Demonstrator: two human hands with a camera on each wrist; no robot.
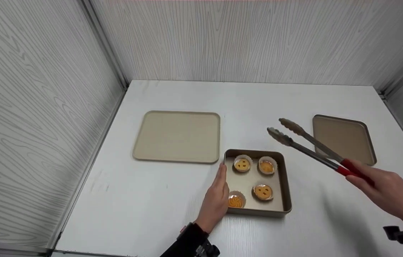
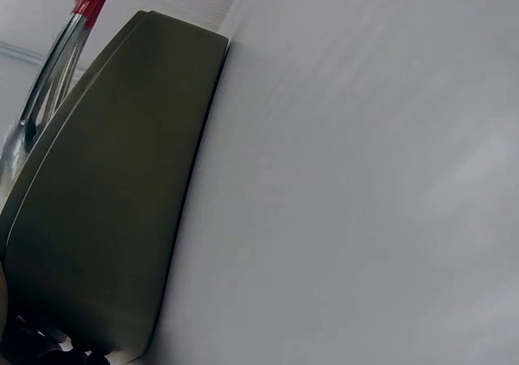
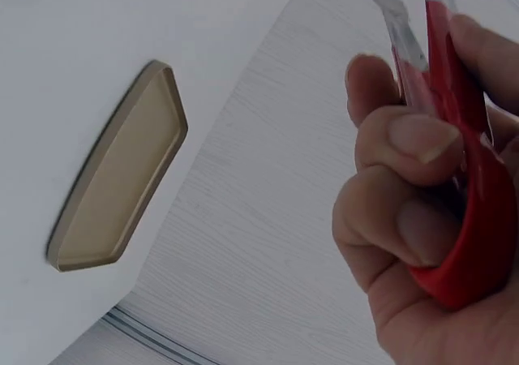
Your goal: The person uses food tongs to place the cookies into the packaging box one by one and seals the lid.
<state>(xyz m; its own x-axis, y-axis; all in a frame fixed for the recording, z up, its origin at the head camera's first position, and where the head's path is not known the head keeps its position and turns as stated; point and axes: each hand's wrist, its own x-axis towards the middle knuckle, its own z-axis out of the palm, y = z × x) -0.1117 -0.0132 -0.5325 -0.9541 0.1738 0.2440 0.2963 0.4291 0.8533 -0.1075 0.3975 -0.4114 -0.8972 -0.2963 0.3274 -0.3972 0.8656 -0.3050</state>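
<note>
A square deep pan (image 1: 286, 192) sits at the table's middle front and holds several small egg tarts (image 1: 262, 191) in paper cups. My left hand (image 1: 217, 195) lies flat against the pan's left wall with straight fingers. The left wrist view shows that dark outer pan wall (image 2: 113, 203) close up. My right hand (image 1: 388, 194) grips the red handles of metal tongs (image 1: 306, 144). The tongs' two tips stand apart in the air above and right of the pan, with nothing between them. In the right wrist view my fingers (image 3: 405, 195) curl round the red tongs handle (image 3: 466, 178).
A flat beige tray (image 1: 177, 136) lies left of the pan. A darker flat tray (image 1: 344, 138), also seen as the tray (image 3: 122, 178) in the right wrist view, lies at the right. Grey panel walls enclose the white table (image 1: 151, 200) on three sides.
</note>
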